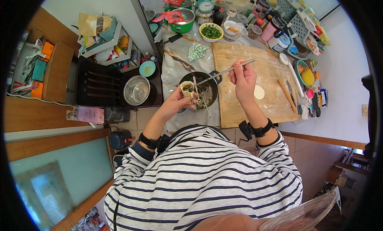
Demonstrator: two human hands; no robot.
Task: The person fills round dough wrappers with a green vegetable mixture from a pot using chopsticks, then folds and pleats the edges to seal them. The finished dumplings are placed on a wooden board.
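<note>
My left hand (176, 102) holds a cupped dough wrapper (187, 92) with dark green filling in it, over the left side of a black pot (216, 92). In my right hand (244, 78) is a pair of metal chopsticks (220, 73), or one thick stick; its tip touches the filling in the wrapper. Chopped filling (204, 88) lies in the pot, where a white spoon and another thin utensil also rest. Right of the pot, a flat round dough wrapper (259, 92) lies on a floured wooden board (233, 111). A wooden rolling pin (287, 96) and a knife (290, 92) lie near its right edge.
Behind the pot lie a green checked cloth (197, 52) and a yellow-rimmed bowl of greens (211, 32). A green lidded pot (182, 27) and several jars stand farther back. On a dark chair at left are a steel bowl (136, 90) and a light blue bowl (147, 69).
</note>
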